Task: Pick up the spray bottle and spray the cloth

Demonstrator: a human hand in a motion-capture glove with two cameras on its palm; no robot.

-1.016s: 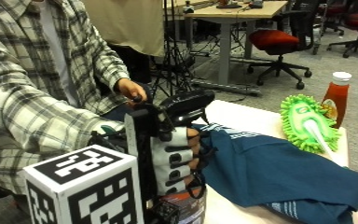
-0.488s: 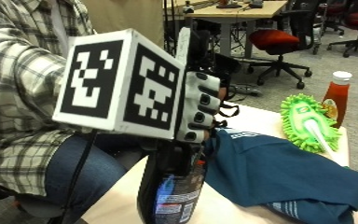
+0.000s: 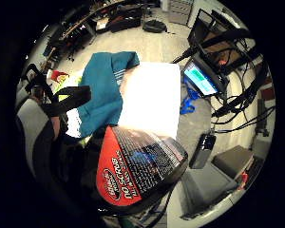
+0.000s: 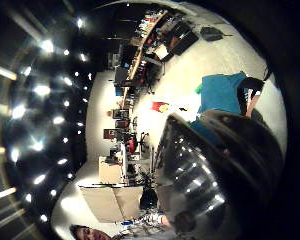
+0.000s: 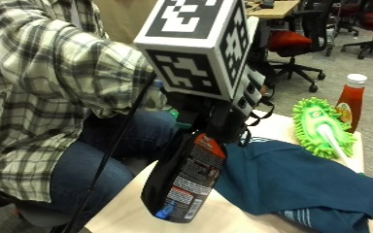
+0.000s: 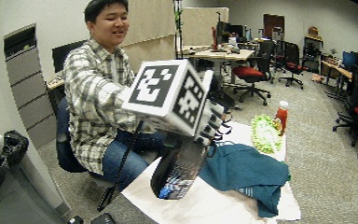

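Above table (image 5: 128, 213), gloved hands (image 5: 228, 114) grip spray bottle (image 5: 183, 182).

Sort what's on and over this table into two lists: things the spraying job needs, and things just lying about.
For the job:
- black spray bottle, held up off the table by the gloved right hand
- teal cloth, crumpled on the table

Lying about:
- green microfibre duster head, beyond the cloth
- ketchup bottle, upright behind the duster
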